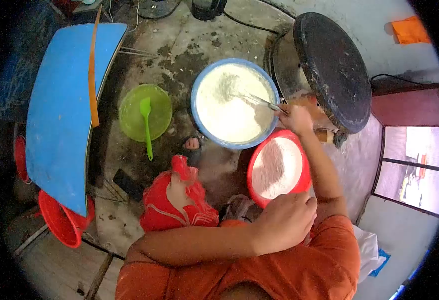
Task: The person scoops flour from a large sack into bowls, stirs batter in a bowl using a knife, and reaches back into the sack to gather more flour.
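Note:
My right hand [296,118] is closed around the handle of a metal whisk [262,101], whose wires dip into pale, creamy batter [224,117]. That batter fills a wide blue basin [195,102] on the floor. Just below my right hand, a red bowl [305,167] holds whitish flour-like powder [285,167], partly in shadow. My left arm crosses in front of my body. Its hand [288,220] is curled closed by the near rim of the red bowl, next to my right forearm; whatever is inside the fingers, if anything, is hidden.
A green bowl [129,122] with a green spatula [147,127] stands left of the basin. A large black round griddle [334,72] is at the right. At the left are a blue tabletop [62,110] and a red basket [62,222]. A red bag [172,200] lies near my body.

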Demonstrator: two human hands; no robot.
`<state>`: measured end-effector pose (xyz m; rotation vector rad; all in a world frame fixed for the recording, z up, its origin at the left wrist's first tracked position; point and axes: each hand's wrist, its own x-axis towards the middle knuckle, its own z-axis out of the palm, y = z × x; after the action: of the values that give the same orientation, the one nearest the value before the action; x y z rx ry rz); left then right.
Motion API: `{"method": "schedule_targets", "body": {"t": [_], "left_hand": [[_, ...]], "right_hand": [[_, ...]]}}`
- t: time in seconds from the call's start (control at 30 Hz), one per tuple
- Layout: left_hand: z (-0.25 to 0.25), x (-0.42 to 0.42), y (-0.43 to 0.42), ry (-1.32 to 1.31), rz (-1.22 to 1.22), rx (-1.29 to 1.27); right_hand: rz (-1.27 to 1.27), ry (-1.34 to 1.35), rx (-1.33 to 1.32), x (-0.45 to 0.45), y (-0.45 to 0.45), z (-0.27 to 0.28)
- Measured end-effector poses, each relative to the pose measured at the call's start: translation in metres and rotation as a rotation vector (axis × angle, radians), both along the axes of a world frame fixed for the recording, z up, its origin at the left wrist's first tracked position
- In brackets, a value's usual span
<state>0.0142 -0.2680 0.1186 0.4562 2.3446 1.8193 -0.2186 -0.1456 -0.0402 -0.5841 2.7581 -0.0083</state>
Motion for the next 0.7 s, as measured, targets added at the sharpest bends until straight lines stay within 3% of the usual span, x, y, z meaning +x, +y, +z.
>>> {"method": "schedule_targets", "body": {"t": [0.07,0.2,0.33,0.4,0.7], "left_hand": [[0.001,0.000,0.000,0.022,0.024,0.007],[0.002,-0.002,0.001,0.015,-0.019,-0.011],[-0.004,-0.003,0.007,-0.033,-0.040,0.015],[-0.007,-0.004,0.010,-0.034,-0.010,0.039],[-0.013,-0.010,0.022,-0.053,-0.008,-0.048]], "right_hand": [[0.020,0.050,0.039,-0.005,0.010,0.027],[0.170,0.145,0.198,-0.030,0.007,0.024],[0.236,0.164,0.197,-0.056,-0.009,-0.063],[0.261,0.157,0.152,-0.046,-0.032,-0.067],[0.072,-0.064,-0.070,0.020,-0.030,-0.015]]}}
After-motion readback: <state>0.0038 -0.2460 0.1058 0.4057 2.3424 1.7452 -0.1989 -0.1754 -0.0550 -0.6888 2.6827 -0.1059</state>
